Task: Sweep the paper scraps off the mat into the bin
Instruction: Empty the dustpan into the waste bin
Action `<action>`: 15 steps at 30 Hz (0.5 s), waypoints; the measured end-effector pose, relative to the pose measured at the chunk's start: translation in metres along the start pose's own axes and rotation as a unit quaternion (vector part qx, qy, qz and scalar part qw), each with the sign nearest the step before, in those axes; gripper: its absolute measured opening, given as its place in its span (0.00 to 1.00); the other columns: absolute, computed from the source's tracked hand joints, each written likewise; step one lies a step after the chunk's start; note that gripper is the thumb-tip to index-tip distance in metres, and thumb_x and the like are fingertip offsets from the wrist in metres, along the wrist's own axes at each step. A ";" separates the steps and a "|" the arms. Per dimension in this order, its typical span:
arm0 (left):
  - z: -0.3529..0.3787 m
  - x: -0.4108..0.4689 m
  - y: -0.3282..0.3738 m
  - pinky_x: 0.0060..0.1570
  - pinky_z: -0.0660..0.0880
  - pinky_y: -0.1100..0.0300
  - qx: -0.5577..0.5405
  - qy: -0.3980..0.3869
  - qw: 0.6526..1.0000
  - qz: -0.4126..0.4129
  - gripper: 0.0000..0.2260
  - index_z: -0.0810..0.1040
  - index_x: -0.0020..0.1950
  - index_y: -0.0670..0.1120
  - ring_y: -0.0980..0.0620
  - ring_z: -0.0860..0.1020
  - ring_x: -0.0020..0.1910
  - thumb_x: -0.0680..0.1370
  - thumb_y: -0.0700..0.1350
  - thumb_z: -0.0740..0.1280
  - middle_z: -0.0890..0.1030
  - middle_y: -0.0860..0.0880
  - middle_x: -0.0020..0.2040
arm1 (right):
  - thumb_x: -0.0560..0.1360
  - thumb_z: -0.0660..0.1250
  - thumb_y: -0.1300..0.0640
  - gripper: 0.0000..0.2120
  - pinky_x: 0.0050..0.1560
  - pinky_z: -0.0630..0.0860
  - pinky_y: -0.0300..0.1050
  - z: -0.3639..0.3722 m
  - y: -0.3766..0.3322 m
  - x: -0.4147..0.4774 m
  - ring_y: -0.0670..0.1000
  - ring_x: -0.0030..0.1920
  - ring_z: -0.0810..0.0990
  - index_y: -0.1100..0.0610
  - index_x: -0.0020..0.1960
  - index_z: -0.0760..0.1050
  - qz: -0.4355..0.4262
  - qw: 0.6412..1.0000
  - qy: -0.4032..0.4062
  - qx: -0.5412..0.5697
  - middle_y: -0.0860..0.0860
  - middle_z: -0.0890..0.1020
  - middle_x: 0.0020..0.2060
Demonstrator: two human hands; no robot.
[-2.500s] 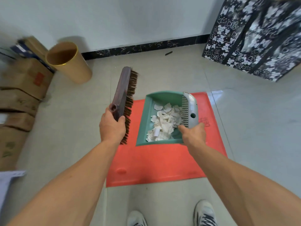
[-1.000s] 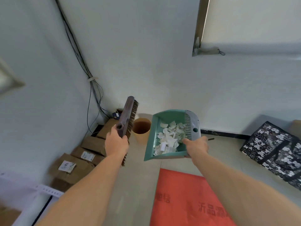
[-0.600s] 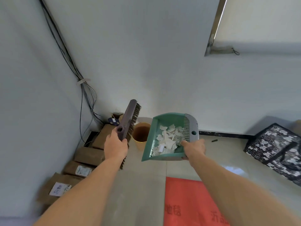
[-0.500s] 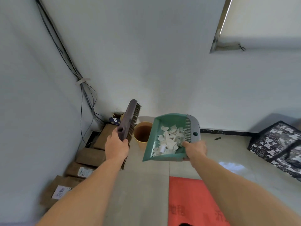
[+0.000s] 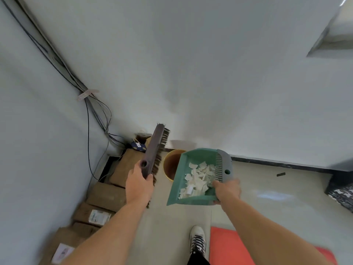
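My right hand (image 5: 227, 190) grips the near edge of a green dustpan (image 5: 176, 182) holding several white paper scraps (image 5: 197, 180). The pan is held in the air, its far left side overlapping the rim of a tan round bin (image 5: 171, 165) that stands on the floor by the wall. My left hand (image 5: 138, 185) is closed on a dark wooden brush (image 5: 153, 152), held up with its bristles facing right, just left of the bin. A corner of the red mat (image 5: 223, 245) shows at the bottom, under my right forearm.
Cardboard boxes (image 5: 107, 196) are stacked along the left wall, with cables (image 5: 89, 119) hanging above them. My shoe (image 5: 197, 239) steps on the tiled floor beside the mat. A patterned black-and-white bag (image 5: 342, 194) sits at the right edge.
I have stood up from the mat and walked toward the bin, carrying dustpan and brush. The bin is now closer, partly behind the pan. The mat has dropped toward the frame's bottom.
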State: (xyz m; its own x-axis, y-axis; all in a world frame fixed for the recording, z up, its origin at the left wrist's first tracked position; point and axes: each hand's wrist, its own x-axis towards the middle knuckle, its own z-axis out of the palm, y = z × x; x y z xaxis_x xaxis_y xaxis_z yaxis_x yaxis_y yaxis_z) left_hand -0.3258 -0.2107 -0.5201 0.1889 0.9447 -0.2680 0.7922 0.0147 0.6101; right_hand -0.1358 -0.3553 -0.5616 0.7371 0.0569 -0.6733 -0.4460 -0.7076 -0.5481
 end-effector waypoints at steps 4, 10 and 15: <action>0.044 0.053 -0.015 0.59 0.72 0.50 0.034 -0.010 0.998 -0.047 0.24 0.67 0.72 0.50 0.45 0.75 0.60 0.77 0.43 0.68 0.74 0.46 0.64 | 0.72 0.74 0.58 0.22 0.45 0.83 0.61 0.053 -0.016 0.063 0.62 0.50 0.79 0.58 0.55 0.62 0.025 0.999 -0.015 -0.042 0.60 0.74 0.52; 0.111 0.126 -0.051 0.60 0.70 0.55 0.037 -0.060 0.995 -0.069 0.23 0.67 0.71 0.51 0.46 0.74 0.62 0.78 0.42 0.66 0.73 0.47 0.66 | 0.72 0.74 0.58 0.24 0.40 0.84 0.59 0.122 -0.017 0.143 0.61 0.49 0.80 0.59 0.60 0.64 0.070 0.995 -0.019 -0.072 0.60 0.72 0.57; 0.169 0.186 -0.086 0.57 0.72 0.53 0.071 -0.096 0.991 -0.065 0.22 0.67 0.70 0.51 0.44 0.75 0.61 0.77 0.43 0.67 0.74 0.46 0.64 | 0.73 0.73 0.59 0.22 0.31 0.83 0.53 0.173 -0.014 0.193 0.59 0.46 0.79 0.58 0.57 0.62 0.094 0.992 -0.023 -0.080 0.58 0.72 0.54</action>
State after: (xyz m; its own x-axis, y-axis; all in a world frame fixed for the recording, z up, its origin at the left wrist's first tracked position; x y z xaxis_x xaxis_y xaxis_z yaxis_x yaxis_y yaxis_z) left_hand -0.2606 -0.0916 -0.7479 0.1755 0.8575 -0.4837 0.8886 0.0736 0.4528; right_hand -0.0751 -0.2122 -0.7693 0.6226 -0.0581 -0.7804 -0.4854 -0.8109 -0.3269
